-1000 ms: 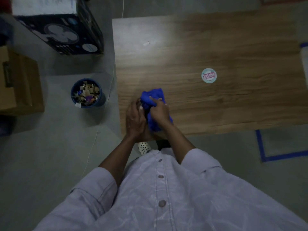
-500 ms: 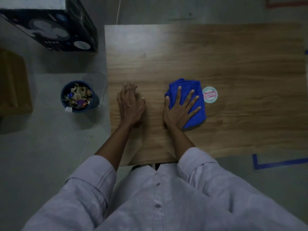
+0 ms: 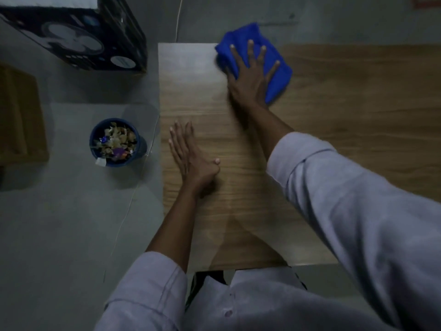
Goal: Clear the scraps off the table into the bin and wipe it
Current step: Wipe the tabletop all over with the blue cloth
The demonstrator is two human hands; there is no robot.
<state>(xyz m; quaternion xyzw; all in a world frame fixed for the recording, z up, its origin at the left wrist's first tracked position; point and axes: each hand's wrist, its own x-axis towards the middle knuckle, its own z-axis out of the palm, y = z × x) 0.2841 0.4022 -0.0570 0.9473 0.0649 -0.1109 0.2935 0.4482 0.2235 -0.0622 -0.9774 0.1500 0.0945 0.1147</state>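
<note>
A blue cloth lies at the far left part of the wooden table, partly over the far edge. My right hand presses flat on the cloth with fingers spread. My left hand rests flat on the table near its left edge, fingers straight. A dark blue bin full of paper scraps stands on the floor left of the table. No scraps show on the tabletop.
A black printed box stands on the floor at the back left. A brown cardboard box sits at the far left. A thin white cable runs along the floor beside the table.
My right hand has slid the cloth from the table's middle to the far left corner. My left hand stays flat near the left edge. The round sticker is hidden now.
</note>
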